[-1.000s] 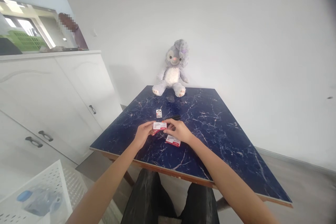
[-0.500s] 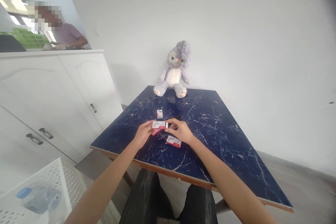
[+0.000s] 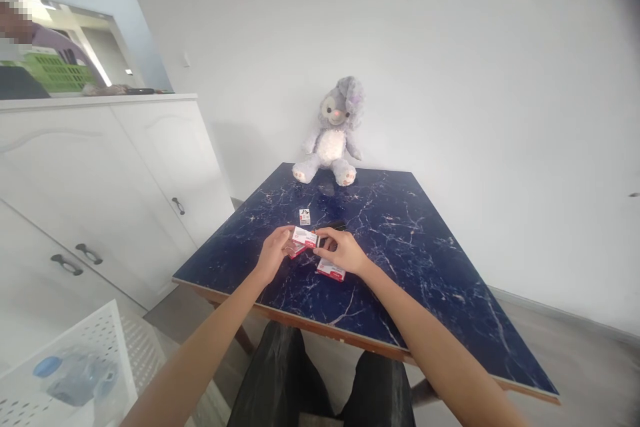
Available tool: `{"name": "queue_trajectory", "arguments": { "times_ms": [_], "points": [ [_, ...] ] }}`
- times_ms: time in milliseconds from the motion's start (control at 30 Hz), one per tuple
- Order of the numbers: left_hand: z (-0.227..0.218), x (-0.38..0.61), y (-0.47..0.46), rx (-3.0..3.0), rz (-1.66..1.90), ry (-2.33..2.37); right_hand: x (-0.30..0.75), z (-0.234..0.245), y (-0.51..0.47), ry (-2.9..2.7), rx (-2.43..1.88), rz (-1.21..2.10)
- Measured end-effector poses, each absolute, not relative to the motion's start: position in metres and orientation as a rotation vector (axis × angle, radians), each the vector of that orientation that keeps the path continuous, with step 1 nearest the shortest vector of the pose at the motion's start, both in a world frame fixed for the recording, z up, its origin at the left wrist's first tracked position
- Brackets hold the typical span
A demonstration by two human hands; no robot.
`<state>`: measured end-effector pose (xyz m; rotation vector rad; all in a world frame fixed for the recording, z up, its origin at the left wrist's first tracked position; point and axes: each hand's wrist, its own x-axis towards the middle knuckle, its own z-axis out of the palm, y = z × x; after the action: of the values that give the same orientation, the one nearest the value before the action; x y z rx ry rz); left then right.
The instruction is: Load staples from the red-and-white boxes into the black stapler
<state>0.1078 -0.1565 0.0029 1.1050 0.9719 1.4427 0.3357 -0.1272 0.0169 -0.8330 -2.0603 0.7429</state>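
Note:
Between my two hands is a small red-and-white box (image 3: 305,237), held a little above the table. Closed on the box's left end is my left hand (image 3: 274,252); my right hand (image 3: 344,250) grips its right end, where a dark edge shows. Under the held box lies another red-and-white box (image 3: 298,251), partly hidden. A third red-and-white box (image 3: 331,269) rests just below my right hand. Beyond the hands stands a small white box (image 3: 305,216) with dark pictures. Behind my right fingers a black object (image 3: 336,225) is partly covered; I cannot make out its kind.
The blue marbled table (image 3: 415,267) has a grey plush toy (image 3: 331,140) sitting at its far edge. White cabinets (image 3: 100,167) stand to the left, with a green crate (image 3: 57,73) and a person (image 3: 65,47) behind. A white basket (image 3: 123,347) holding a plastic bottle (image 3: 75,377) is at lower left.
The held box has tilted, its right end now lower, with both hands still on it. The person behind the cabinets has moved left.

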Motion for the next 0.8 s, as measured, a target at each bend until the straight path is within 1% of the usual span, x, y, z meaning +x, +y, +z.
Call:
{"name": "queue_trajectory", "arguments": {
  "times_ms": [133,300,533,800],
  "points": [
    [0.0062,0.1096,-0.1618,1.234,1.330,1.031,0.3358,0.0183,-0.1277,-2.045,-0.860,0.725],
    [0.0063,0.1091,-0.1607,1.215,1.349,1.089,0.3361,0.0201,-0.1303,-2.066,-0.856,0.733],
    [0.0104,0.1103,-0.1633,1.191,1.347,1.047,0.3361,0.0216,-0.1308,-2.122,-0.742,0.637],
    [0.0117,0.1114,-0.1653,1.193,1.348,1.002,0.3371,0.0156,-0.1254,-2.116,-0.758,0.628]
  ]
}}
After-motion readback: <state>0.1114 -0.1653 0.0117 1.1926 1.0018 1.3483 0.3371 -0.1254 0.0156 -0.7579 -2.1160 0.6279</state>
